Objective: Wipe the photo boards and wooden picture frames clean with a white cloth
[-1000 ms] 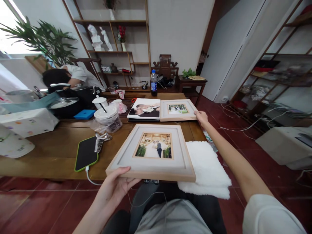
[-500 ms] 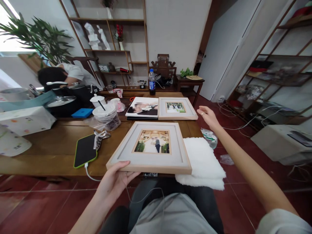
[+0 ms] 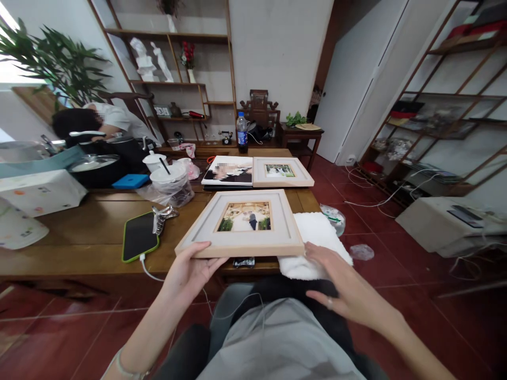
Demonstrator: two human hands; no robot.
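My left hand [image 3: 195, 272] grips the near left edge of a light-wood picture frame [image 3: 194, 232], thumb on top and fingers beneath. The frame has a wide pale mat around a small photo of a couple outdoors. Its near edge is tilted up off the table. At its near right corner is my right hand [image 3: 336, 279], open, with the thumb spread away from the fingers. Those fingertips lie over a folded white towel [image 3: 317, 232], close to the corner; whether they touch the frame I cannot tell.
Beyond the frame lie a photo album [image 3: 227, 171] and a second framed photo [image 3: 283, 171]. On the left are a charging phone [image 3: 140, 237], a bagged cup [image 3: 170, 182] and a tissue box [image 3: 41, 192]. Farther back stands a bottle [image 3: 242, 132]; a person [image 3: 114, 119] leans on the table.
My right hand has come down and inward from beyond the frame's right side to the towel by its near corner. My left hand keeps its hold. The view has shifted slightly.
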